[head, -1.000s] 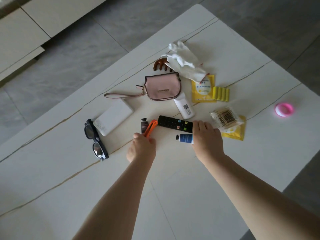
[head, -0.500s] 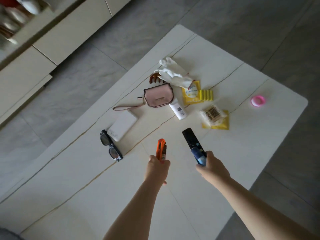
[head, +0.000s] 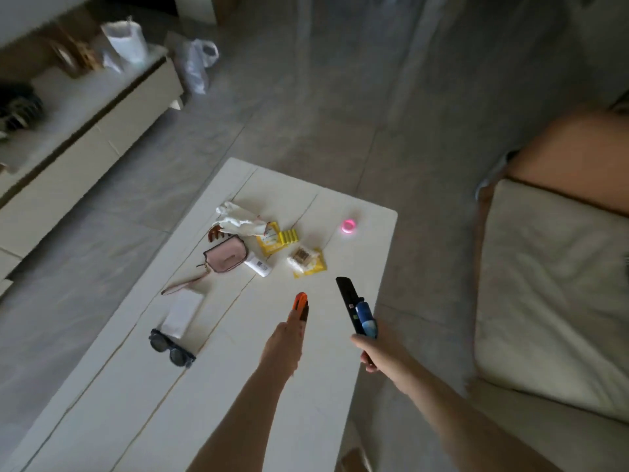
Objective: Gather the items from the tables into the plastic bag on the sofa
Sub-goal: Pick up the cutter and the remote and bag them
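Head view, motion-blurred throughout. The left hand (head: pixel 284 342) is seen from behind, so its fingers are hidden; it grips an orange clip (head: pixel 301 300) together with a small dark tube (head: pixel 306 311), only the tips of both showing past the knuckles. The right hand (head: pixel 377 349) is curled round a black remote control (head: pixel 347 301) and a blue tube (head: pixel 366 315), both held above the near right edge of the white table (head: pixel 238 386); the remote's lower end is covered by the palm.

Left lying on the table: one pair of sunglasses (head: pixel 172 345), one white power bank (head: pixel 182 313), one pink purse (head: pixel 226 257) with wrist strap, one brown hair claw (head: pixel 216 235) partly under white gloves (head: pixel 238 219) whose number cannot be told, one white bottle (head: pixel 258 266), two yellow sachets, the far one (head: pixel 269 240) and the near one (head: pixel 311 267), the latter beneath a clear packet (head: pixel 303 258) whose contents are unreadable, one row of yellow sticks (head: pixel 288 237), and one pink ring (head: pixel 348 226) smeared by glare.

The sofa (head: pixel 551 277) is cut off at the right edge. Two plastic bags show far left, blurred: one (head: pixel 124 40) on the low cabinet (head: pixel 85 131), one (head: pixel 199 64) on the floor.
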A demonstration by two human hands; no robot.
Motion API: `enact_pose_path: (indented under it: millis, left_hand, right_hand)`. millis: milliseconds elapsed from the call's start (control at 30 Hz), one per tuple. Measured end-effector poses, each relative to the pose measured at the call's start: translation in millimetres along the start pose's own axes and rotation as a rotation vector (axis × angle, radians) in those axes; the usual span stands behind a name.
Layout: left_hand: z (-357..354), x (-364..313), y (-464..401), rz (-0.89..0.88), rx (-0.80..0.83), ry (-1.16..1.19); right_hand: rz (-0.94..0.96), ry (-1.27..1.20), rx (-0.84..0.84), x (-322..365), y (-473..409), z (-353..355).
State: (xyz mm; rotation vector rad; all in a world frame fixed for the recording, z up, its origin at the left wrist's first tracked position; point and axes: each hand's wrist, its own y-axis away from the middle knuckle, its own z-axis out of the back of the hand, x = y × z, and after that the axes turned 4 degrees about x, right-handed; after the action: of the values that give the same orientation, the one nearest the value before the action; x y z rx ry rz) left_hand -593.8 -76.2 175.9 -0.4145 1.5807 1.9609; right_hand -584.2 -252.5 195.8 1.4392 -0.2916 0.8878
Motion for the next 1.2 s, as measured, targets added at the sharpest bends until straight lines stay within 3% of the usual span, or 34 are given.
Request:
enact_pose_path:
  millis: [100,500,767,967,1200]
  left_hand:
    - [-17,-33,40,0.138,0.033,0.094]
    - [-123,-101,192,-0.2,0.356,-0.03]
    - [-234,-69,264,-0.292,0.568,0.006]
    - [-328,-17,311,-0.271,0.668,-0.162]
    - [-415,31,365,-0.201,0.737,-0.279]
  right_hand:
    - [0.005,-0.107,-0.016,0,47,28]
    - [0.072,-0.539,-0.364,-57,213,135]
    - [0.111,-0.783,-0.47,-152,304,179]
    - [0.098,-0.841,-0.537,-241,381,205]
    - [-0.028,-0.869,-0.729,-337,446,230]
